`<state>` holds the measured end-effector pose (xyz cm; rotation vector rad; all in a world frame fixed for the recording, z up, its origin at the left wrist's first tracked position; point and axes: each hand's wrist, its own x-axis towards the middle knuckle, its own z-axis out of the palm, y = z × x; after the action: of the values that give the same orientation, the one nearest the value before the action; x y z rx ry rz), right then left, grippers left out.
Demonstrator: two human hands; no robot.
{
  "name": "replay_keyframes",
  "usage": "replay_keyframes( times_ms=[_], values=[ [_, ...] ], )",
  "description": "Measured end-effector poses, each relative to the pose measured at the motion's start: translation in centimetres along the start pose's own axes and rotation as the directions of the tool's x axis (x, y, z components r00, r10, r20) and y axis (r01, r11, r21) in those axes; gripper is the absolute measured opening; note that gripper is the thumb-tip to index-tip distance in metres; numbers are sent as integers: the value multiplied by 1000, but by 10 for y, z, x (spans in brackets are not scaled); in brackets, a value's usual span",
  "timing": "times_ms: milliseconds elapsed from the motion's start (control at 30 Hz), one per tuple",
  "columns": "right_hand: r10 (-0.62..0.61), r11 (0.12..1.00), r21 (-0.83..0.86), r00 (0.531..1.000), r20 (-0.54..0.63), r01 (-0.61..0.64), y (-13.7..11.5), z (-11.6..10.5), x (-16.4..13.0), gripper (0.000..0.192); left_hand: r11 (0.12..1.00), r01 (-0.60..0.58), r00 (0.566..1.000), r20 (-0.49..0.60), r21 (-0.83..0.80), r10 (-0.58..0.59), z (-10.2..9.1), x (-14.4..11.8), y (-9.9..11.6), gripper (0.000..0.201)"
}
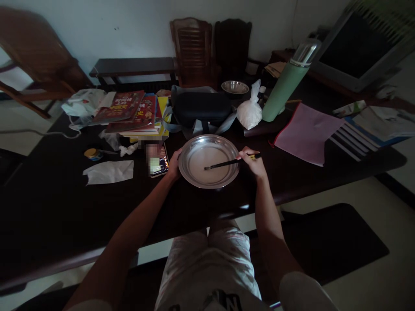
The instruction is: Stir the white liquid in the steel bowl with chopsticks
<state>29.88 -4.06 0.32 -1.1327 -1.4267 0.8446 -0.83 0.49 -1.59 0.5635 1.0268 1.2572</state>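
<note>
A shiny metal plate [194, 178] with pale liquid in it sits on the dark table [58, 216] in front of me. My left hand [173, 164] grips the plate's left rim. My right hand [253, 162] holds dark chopsticks [223, 164] at the plate's right rim, with their tips resting in the liquid near the plate's middle.
A phone [158, 162] lies just left of the plate. Tissues [108, 172], a small jar [92, 153] and stacked books [136, 113] are at the left. Behind the plate are a dark bag [199, 106], a white plastic bag [249, 111], a green thermos [285, 84], a pink folder [306, 131].
</note>
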Motion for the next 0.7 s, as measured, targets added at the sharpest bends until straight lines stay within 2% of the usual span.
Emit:
replay_keyframes(
  times_ms=[67,200,300,400,500,567,633,700],
  values=[
    [-28,999,-30,1000,-8,28,-1,2,1,52,1000,-7,1000,-6,-8,7,1,0,1,22],
    [-1,1000,6,990,-142,2,-2,-1,0,53,1000,22,999,-28,6,-22,0,-1,1,21],
    [22,1000,20,998,-58,-21,-3,-1,-1,53,999,30,999,-16,13,-30,-2,-1,1,24],
    [-25,999,-22,999,20,25,-3,1,0,51,999,30,999,-13,21,-30,-3,-1,1,27],
    [-51,998,-44,996,-73,48,-2,0,0,51,998,44,999,-14,34,-43,-2,-1,1,31],
    [-25,1000,-16,990,-137,23,-1,-2,-1,52,998,49,999,-25,32,-48,-1,-1,2,32],
    [0,1000,14,994,-107,2,-1,-3,-1,52,999,46,998,-43,21,-45,0,-1,2,32],
    [-9,1000,7,1000,-15,9,-2,-1,0,51,999,39,998,-51,10,-38,1,-1,1,30]
  ],
)
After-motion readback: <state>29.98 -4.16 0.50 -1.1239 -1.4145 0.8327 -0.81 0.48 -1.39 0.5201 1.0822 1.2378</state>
